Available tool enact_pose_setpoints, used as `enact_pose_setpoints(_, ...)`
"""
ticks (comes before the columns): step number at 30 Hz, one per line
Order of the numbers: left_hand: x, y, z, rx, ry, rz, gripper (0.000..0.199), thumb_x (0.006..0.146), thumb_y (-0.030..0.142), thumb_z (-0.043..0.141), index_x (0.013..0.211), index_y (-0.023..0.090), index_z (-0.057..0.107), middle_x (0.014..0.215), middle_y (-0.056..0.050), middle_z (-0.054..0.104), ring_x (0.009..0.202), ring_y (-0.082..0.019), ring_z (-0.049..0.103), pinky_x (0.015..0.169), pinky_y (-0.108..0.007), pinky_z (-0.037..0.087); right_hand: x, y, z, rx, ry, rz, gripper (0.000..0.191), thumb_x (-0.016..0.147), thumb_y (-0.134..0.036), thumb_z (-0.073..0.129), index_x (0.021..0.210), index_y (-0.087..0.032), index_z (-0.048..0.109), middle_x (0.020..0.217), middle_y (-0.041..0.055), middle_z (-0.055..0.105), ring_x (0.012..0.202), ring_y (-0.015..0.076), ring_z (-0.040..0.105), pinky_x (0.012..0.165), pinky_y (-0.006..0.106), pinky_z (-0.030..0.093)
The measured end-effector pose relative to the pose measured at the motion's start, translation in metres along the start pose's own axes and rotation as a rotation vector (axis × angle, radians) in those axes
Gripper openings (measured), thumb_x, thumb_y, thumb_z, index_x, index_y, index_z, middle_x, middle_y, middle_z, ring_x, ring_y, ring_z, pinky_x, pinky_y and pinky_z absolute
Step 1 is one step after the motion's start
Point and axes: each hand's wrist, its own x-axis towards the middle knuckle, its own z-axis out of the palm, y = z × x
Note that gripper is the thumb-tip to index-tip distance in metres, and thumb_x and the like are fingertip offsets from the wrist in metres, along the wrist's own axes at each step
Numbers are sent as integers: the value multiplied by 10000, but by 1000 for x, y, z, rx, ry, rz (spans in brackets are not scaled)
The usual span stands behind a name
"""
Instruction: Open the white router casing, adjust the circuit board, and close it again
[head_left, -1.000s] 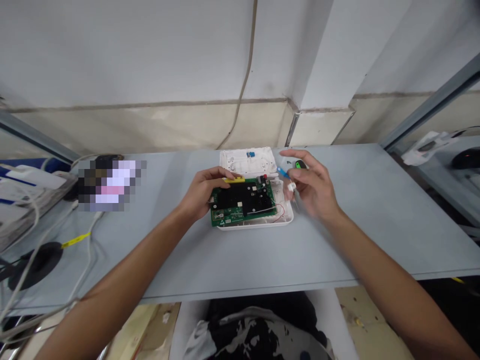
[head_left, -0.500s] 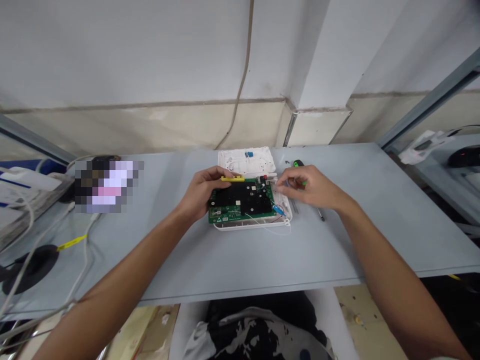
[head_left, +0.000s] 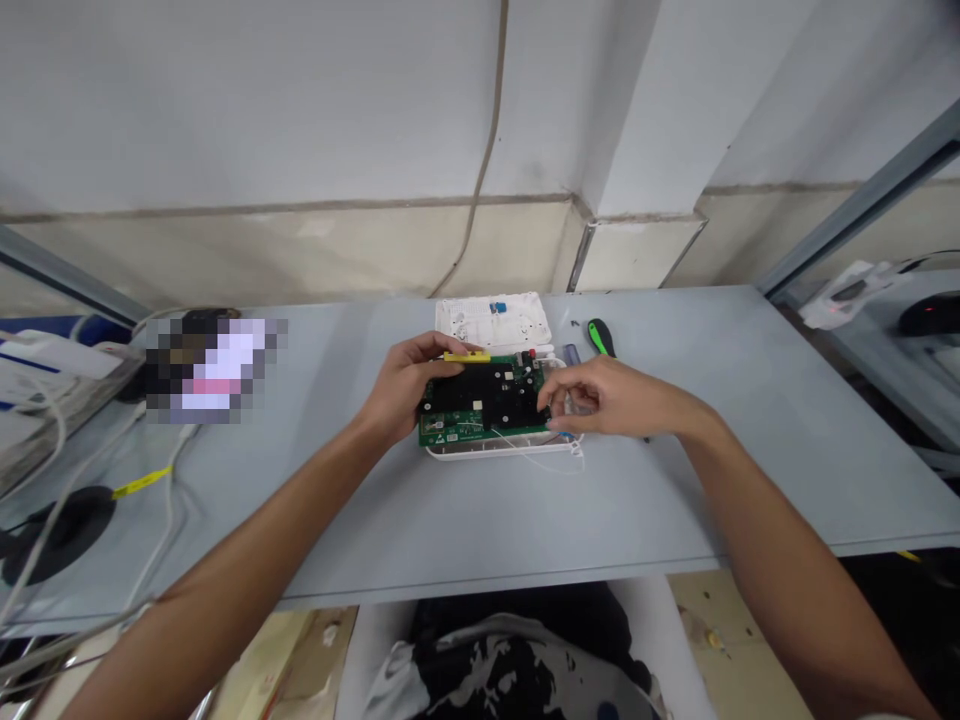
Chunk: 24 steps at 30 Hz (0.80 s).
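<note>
The single head-worn view looks forward and down over the desk from close above.

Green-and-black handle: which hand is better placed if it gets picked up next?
Right, I'd say. The right hand is nearer, just in front of the green-and-black handle, though its fingers may hold something. The left hand is farther off, gripping the circuit board at its left end.

Soft, fairly even light reached my hands, with faint shading along the wall above them. The wide lens bent the outer scene, and fine detail between my fingers looked smeared.
</note>
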Motion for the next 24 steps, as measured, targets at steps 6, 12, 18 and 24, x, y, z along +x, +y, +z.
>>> enact_pose_setpoints(6,-1,1,1,37,17,21,131,672,167,808,780,195,740,1082,-65,810,1016,-257,726,930,-393,547,2,-5,8,-123,-4,5,266,843,-243,795,1099,-257,727,918,-13,785,795,164,667,684,297,443)
enact_pose_setpoints(12,-2,1,2,35,21,10,141,668,180,802,791,196,735,1101,-71,808,1008,-268,730,928,-413,558,1,-15,16,-89,-32,-140,66,924,-277,718,981,-259,745,905,-21,792,774,152,681,756,318,471)
enact_pose_setpoints(18,-3,0,2,36,8,28,144,674,169,804,802,196,742,1087,-61,811,1030,-260,732,976,-399,546,6,-25,44,-292,82,-184,165,923,-360,756,1012,-222,767,974,24,776,802,181,677,705,322,420)
enact_pose_setpoints(24,-2,-2,1,55,9,39,157,679,191,814,817,195,738,1107,-72,808,1065,-275,731,995,-411,543,9,-25,65,-398,179,-328,188,972,-184,603,933,-198,786,926,40,744,733,146,631,621,307,377)
